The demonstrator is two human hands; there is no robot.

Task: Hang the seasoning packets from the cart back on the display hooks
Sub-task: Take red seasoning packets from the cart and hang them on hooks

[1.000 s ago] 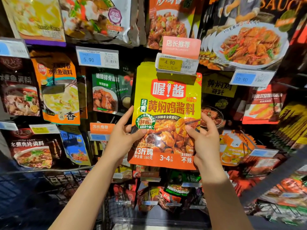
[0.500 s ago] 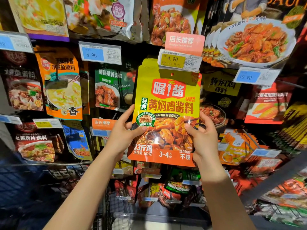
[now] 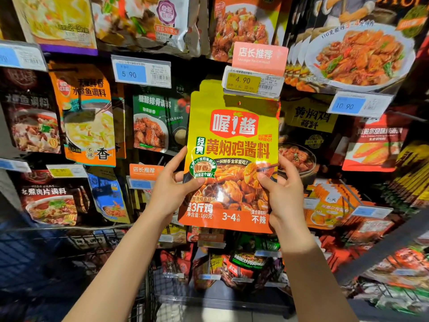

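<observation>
A yellow and orange seasoning packet (image 3: 232, 156) hangs upright in the middle of the display, its top edge tucked just under a yellow price tag (image 3: 251, 83) reading 4.90. More packets of the same yellow sit stacked behind it, their tops peeking out at its upper left corner. Whether its punched hole sits on a hook cannot be told, since the tag covers that spot. A pink sign (image 3: 258, 56) stands right above the tag.

The packet's left edge stands apart from a dark green packet (image 3: 154, 122) farther left, with a dark gap between them. Its right edge overlaps a black packet (image 3: 306, 133) hanging behind. Below its bottom edge there are lower rows of packets, close under it.

The left hand (image 3: 170, 190) pinches the packet's left edge at mid-height, thumb on the front face and the other fingers behind, the forefinger stretched up along the edge. The right hand (image 3: 283, 194) pinches the right edge at about the same height, thumb on the front, fingers curled behind.

At the near left lies the wire rim of a cart (image 3: 76, 240), with a blue price tag (image 3: 141, 72) reading 5.90 up on the far left.
</observation>
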